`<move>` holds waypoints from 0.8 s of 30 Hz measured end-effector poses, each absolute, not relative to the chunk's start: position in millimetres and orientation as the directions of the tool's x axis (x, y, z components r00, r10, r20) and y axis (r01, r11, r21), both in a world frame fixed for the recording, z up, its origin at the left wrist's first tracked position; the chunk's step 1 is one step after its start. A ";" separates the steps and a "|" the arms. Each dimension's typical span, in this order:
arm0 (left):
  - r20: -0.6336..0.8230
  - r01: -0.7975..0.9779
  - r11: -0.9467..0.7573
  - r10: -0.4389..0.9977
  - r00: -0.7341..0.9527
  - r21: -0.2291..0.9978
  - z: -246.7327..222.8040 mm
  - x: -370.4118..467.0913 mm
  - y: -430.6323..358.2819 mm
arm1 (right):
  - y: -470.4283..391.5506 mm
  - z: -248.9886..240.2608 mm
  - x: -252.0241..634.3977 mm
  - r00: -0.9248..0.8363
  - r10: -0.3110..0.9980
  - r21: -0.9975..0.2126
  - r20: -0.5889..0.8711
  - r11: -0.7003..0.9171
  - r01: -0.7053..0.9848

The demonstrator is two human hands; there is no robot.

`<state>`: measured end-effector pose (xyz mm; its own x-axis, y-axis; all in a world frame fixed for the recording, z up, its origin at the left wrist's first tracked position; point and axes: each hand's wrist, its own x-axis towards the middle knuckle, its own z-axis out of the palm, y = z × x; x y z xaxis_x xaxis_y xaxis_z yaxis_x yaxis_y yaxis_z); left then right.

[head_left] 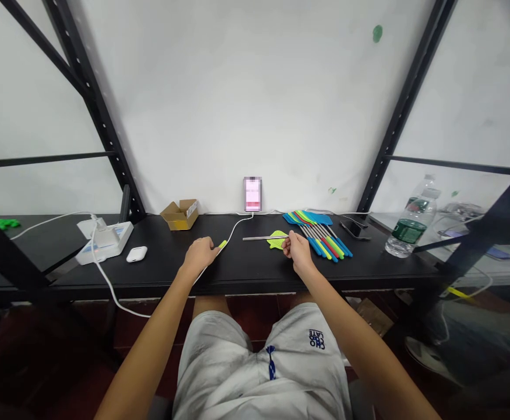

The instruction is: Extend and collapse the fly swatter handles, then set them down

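Black tabletop [246, 273] bears, at left, a white power strip [121, 236], a small white case [136, 254] and an open cardboard box [180, 219]. At right: piled colored-handled rods [325, 242], a dark phone [355, 229], a clear bottle [408, 236].

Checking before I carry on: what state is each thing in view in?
Left hand: closed on yellow-green handle.
Right hand: closed on metal rod, far end bare.
Flat yellow-green piece: partly hidden by the rod.
Coloured-handled tools: lying in a fanned pile.
Wall phone: upright, screen lit.
Second phone: lying down, screen dark.
Cardboard box: open.
Earbud case: lid shut.
Power strip: adapter plugged in.
Front bottle: upright.
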<state>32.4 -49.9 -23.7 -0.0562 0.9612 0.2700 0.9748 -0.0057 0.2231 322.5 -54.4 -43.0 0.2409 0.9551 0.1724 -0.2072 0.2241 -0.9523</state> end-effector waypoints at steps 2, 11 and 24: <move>0.257 0.972 -0.003 0.965 -0.060 0.237 -22.0 32.6 -50.6 | -53.7 -43.4 322.4 0.235 0.957 -0.954 0.170 0.219 -0.203; 0.262 0.967 -0.040 0.965 -0.028 0.252 -19.4 35.7 -52.9 | -50.4 -45.3 323.2 0.227 0.956 -0.955 0.186 0.230 -0.185; 0.413 0.823 -0.411 0.878 0.242 0.392 -1.4 51.1 -72.2 | -54.8 -42.2 322.7 0.256 0.945 -0.955 0.205 0.251 -0.160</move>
<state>51.1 -72.2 -1.4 0.2416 0.8782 0.4128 0.8232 -0.4108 0.3920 322.7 -54.8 -42.2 0.2557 0.9447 0.2053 -0.1598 0.2507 -0.9548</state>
